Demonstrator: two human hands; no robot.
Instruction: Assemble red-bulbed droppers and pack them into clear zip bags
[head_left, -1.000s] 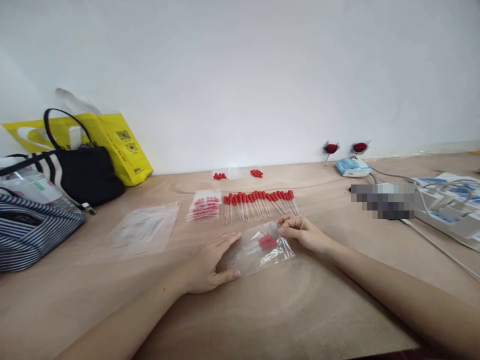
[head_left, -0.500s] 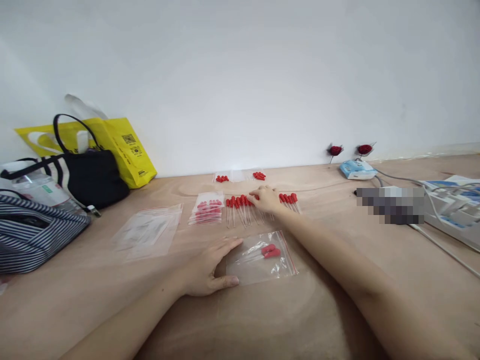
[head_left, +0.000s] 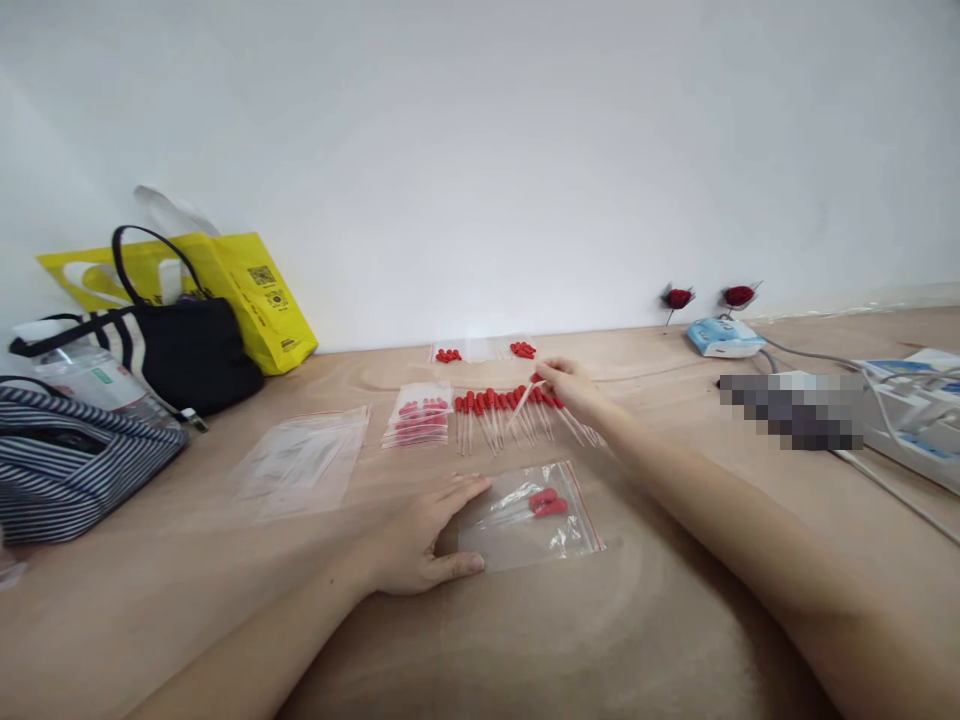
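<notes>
My left hand (head_left: 427, 530) lies on the table with thumb and fingers spread, touching the left edge of a clear zip bag (head_left: 517, 550). Inside that bag are two droppers (head_left: 550, 507) with red bulbs and clear thin tubes. Beyond it, my right hand (head_left: 566, 385) pinches a dropper (head_left: 523, 402) by its red bulb, its tube slanting down to the left over a row of droppers (head_left: 491, 402). Part of the row's right end is hidden behind my right hand. Left of the row sits a stack of filled zip bags (head_left: 420, 415).
Flat, clear zip bags (head_left: 300, 460) lie at the left. Against the wall, more bags hold red bulbs (head_left: 523, 350). A yellow bag (head_left: 277, 310), black handbag (head_left: 195, 350) and striped pouch (head_left: 90, 460) stand far left. A tissue pack (head_left: 726, 338), cables and power strip (head_left: 911, 425) are right.
My right hand has lifted a dropper from the row and moved slightly right and back. My left hand stays at the bag; the view has shifted a little.
</notes>
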